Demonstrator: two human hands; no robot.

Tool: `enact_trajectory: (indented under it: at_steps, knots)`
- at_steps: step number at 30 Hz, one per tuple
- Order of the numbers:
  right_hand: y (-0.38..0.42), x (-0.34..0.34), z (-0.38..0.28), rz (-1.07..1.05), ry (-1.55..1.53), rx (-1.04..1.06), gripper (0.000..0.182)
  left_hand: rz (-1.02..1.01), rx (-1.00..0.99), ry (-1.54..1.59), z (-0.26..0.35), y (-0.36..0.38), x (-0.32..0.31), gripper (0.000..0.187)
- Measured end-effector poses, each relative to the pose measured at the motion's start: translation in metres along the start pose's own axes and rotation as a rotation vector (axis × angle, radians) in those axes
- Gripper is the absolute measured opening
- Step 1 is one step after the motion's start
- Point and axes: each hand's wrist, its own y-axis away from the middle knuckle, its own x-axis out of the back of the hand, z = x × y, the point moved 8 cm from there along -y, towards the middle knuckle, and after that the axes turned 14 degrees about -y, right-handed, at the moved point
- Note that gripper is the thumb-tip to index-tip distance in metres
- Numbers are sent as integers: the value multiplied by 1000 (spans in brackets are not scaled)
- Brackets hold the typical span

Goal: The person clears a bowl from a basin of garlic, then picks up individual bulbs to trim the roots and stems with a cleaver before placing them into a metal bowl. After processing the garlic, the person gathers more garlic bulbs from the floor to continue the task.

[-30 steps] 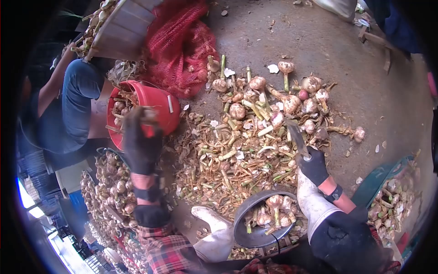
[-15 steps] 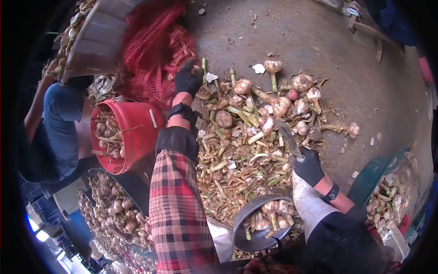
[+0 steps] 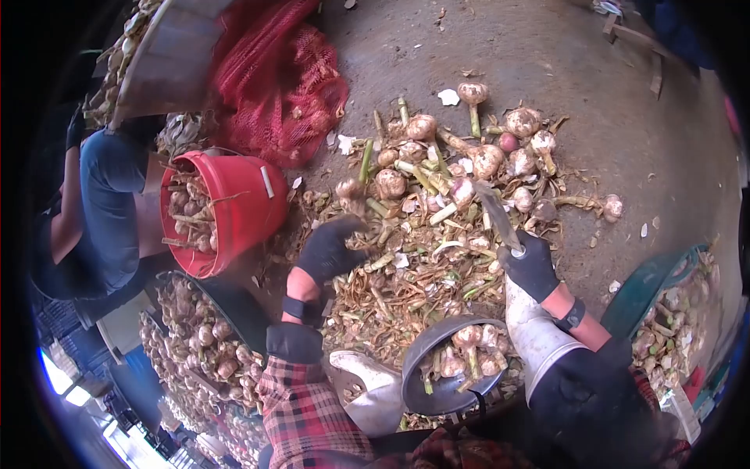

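Concrete flooring is stretching beneath a broad litter of garlic trimmings, which is lying in front of a worker wearing a plaid sleeve. At upper left, a big grey tub is holding a heap of garlic, and a second person's bent blue-clad knee is showing just below it. Beside the tub, a red mesh bag is sprawling across the floor. A red bucket is leaning towards that knee, its mouth showing garlic inside. Below the bucket, a dark-walled container is carrying many more bulbs, while at far right a green basket is holding a pale, leafy mix. Between the worker's white boots, a grey bowl is tilting and cradling several bulbs with stalks.

The worker's black-gloved left hand is hovering at the litter's near left side, its fingers curving and parting from the thumb. One blurred bulb is lying just beyond those fingertips; whether they are touching it, the view is not showing. The gloved right hand is closing around a cutting tool, its metal blade pointing into the litter. Past the blade, loose bulbs are clustering along the litter's far edge, some bearing stalks.
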Motion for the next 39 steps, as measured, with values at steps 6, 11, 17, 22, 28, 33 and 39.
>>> enact_trajectory:
  at_steps: [6, 11, 17, 22, 28, 33, 39]
  knots:
    - [1, -2, 1, -11, -82, -74, 15, 192, 587, -103, -58, -50, 18, 45]
    - [-4, 2, 1, -6, 8, 4, 17, -130, 740, -317, -100, -90, -23, 70]
    - [-2, -4, -9, -3, 75, 80, 16, -251, 694, 488, -118, -73, -44, 90]
    - [1, -5, -10, -22, 59, 67, 16, -160, 865, 195, -136, -73, -48, 88]
    - [4, -4, -9, -22, 70, 44, 16, 130, 828, -37, -124, -65, -35, 72]
    - [-6, -7, -29, -45, 53, 42, 15, 319, 596, 278, -84, -35, -15, 54]
    - [-13, -30, -132, -91, 90, 544, 20, 351, 7, 170, 59, -27, 0, 55]
